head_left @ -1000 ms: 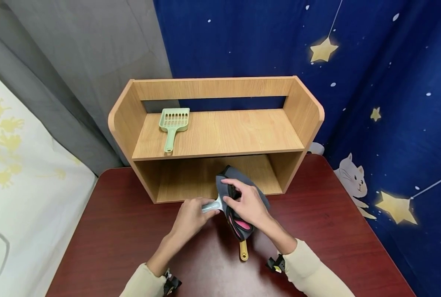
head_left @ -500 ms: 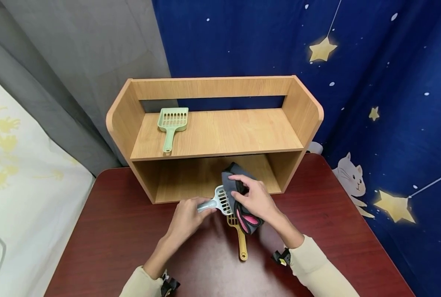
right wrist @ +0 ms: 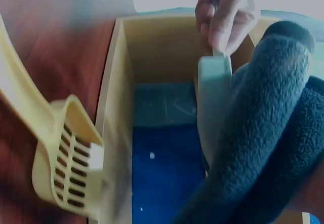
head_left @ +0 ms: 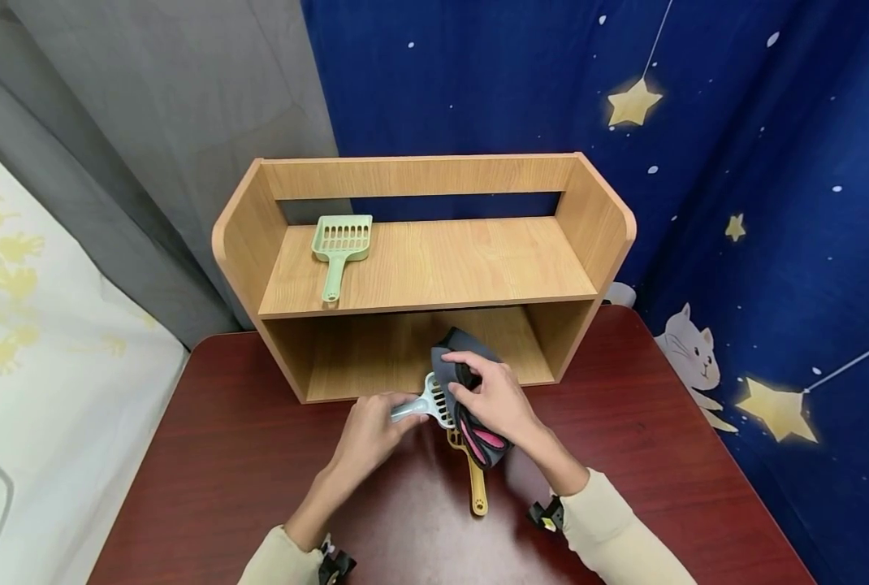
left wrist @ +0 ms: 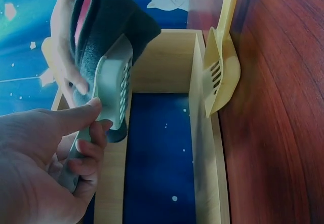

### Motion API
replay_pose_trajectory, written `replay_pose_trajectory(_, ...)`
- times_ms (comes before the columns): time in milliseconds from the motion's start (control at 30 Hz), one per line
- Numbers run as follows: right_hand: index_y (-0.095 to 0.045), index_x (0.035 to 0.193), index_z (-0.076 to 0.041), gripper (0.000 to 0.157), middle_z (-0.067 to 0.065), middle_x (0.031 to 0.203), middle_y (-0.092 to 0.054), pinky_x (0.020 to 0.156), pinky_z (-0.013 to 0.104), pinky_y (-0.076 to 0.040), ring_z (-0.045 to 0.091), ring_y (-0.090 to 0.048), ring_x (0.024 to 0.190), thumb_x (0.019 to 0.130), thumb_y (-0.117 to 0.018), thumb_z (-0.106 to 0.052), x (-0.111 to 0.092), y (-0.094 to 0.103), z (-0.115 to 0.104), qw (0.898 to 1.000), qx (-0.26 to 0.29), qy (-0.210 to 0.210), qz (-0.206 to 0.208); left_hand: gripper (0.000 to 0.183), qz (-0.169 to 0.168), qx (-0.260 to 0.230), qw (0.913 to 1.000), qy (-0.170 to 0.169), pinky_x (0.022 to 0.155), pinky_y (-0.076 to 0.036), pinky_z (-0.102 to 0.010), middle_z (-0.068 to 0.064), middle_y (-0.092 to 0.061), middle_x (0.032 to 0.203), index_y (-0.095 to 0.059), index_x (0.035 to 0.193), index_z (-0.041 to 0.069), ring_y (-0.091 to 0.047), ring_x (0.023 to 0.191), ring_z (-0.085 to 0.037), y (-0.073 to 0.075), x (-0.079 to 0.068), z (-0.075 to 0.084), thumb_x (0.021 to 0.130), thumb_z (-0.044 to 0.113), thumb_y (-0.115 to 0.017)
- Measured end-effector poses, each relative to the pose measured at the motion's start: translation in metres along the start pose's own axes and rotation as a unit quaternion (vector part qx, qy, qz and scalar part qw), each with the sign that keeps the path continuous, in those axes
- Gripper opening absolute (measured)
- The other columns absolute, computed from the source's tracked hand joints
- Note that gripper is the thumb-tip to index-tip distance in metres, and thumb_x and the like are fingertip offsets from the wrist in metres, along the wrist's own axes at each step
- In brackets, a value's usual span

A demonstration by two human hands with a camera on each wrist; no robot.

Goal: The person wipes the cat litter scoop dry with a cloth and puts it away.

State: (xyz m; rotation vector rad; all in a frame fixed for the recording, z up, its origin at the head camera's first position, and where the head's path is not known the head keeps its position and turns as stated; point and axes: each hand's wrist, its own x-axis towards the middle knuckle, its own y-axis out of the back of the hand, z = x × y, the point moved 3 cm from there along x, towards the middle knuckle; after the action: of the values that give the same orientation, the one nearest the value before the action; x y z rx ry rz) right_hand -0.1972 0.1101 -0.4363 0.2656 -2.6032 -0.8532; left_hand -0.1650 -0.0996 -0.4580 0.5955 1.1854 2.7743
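My left hand [head_left: 369, 428] grips the handle of a pale blue-grey litter scoop [head_left: 421, 405], holding it above the table. In my right hand [head_left: 499, 400] is a folded dark grey cloth [head_left: 445, 366] with black edging and pink showing in its folds. The cloth lies against the scoop's slotted head and hides its right part in the head view. The left wrist view shows the cloth [left wrist: 109, 26] behind the scoop's head [left wrist: 112, 82]. Below both hands a yellow litter scoop [head_left: 478, 487] lies on the table, its head partly covered from above.
A two-level wooden shelf [head_left: 434, 302] stands at the back of the dark red table [head_left: 244, 479]. On its upper board, at the left, lies a green litter scoop [head_left: 342, 244]. A blue starry curtain [head_left: 478, 73] hangs behind.
The cloth first covered the held scoop's head, then slid right, baring its slots and the yellow scoop's head. Now my right hand has brought it slightly back left. The left hand stays nearly still.
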Motion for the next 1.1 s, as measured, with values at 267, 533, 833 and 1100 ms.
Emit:
replay_pose_trajectory(267, -0.075, 0.129, -0.019, 0.04, -0.008, 0.074, -0.066, 0.053, 0.021, -0.044, 0.002, -0.049, 0.052, 0.091, -0.08, -0.007, 0.004, -0.006, -0.017, 0.998, 0.057, 0.026, 0.011, 0.024, -0.009, -0.007, 0.9999, 0.004, 0.063, -0.05, -0.026, -0.008, -0.079, 0.092, -0.083, 0.105, 0.003, -0.065, 0.071, -0.013, -0.002, 0.003, 0.003, 0.086, 0.016, -0.089)
replay_pose_trajectory(533, -0.075, 0.13, -0.02, 0.041, -0.005, 0.079, -0.071, 0.054, 0.023, -0.048, 0.0, -0.054, 0.052, 0.092, -0.08, -0.007, 0.001, -0.004, -0.006, 0.999, 0.013, 0.041, 0.003, 0.026, 0.002, -0.002, 1.0, -0.006, 0.061, -0.046, -0.026, -0.006, -0.079, 0.093, -0.083, 0.108, 0.005, -0.06, 0.068, -0.01, -0.001, 0.002, 0.004, 0.086, 0.019, -0.089)
replay_pose_trajectory(833, -0.076, 0.126, -0.015, 0.039, 0.007, 0.093, -0.079, 0.059, 0.023, -0.053, 0.006, -0.068, 0.066, 0.089, -0.082, -0.005, 0.002, 0.03, 0.024, 0.999, 0.027, -0.005, 0.034, 0.027, 0.012, -0.002, 0.9999, -0.005, 0.061, -0.048, -0.029, -0.008, -0.08, 0.096, -0.084, 0.107, 0.005, -0.064, 0.068, -0.012, 0.003, -0.002, -0.002, 0.084, 0.017, -0.09)
replay_pose_trajectory(1100, -0.075, 0.127, -0.006, 0.036, -0.004, 0.064, -0.048, 0.051, 0.021, -0.041, 0.005, -0.048, 0.055, 0.092, -0.081, -0.004, 0.0, 0.06, 0.031, 0.989, 0.138, -0.03, 0.051, 0.03, 0.016, -0.031, 0.9994, 0.003, 0.064, -0.05, -0.028, -0.008, -0.081, 0.098, -0.083, 0.109, 0.002, -0.064, 0.072, -0.011, 0.007, -0.005, -0.007, 0.083, 0.013, -0.091)
